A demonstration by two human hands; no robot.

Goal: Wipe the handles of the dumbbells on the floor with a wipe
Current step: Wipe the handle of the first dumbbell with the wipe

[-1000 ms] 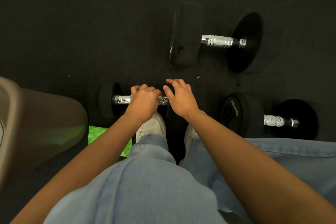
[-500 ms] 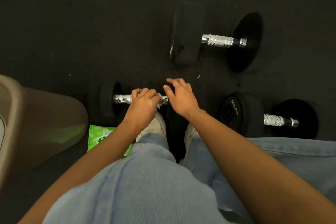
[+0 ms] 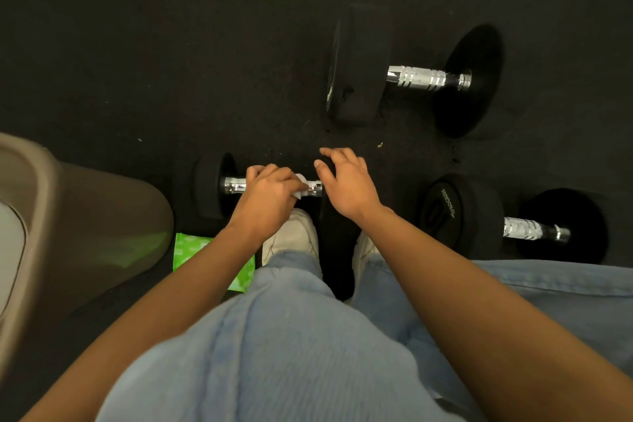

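Underneath everything, dark rubber floor (image 3: 137, 44). Filling the lower half, pale blue jeans (image 3: 291, 353) on bent legs, with white shoes (image 3: 294, 236) poking out at the cuffs. At the left edge, a tan plastic bin (image 3: 102, 216), only partly in view.

On the floor, three black dumbbells with chrome grips: far dumbbell (image 3: 421, 78) up and to the right, well apart from both hands; right-side dumbbell (image 3: 459, 212) just beyond the right knee; near dumbbell (image 3: 212, 185) lying crosswise just in front of the shoes.

Over that near one, both hands. Left hand (image 3: 270, 199): fingers curled down round the handle (image 3: 234, 185), gripping the wipe (image 3: 300, 181) against the chrome toward its right end. Right hand (image 3: 346, 185): fingers spread and loosely bent, holding nothing, over the black right-end weight; contact unclear.

Between bin and left forearm, flat on the floor, a green packet (image 3: 188, 250), partly covered by the arm.

Smallest of all, the wipe itself: white, bunched, peeking out beside the left knuckles.
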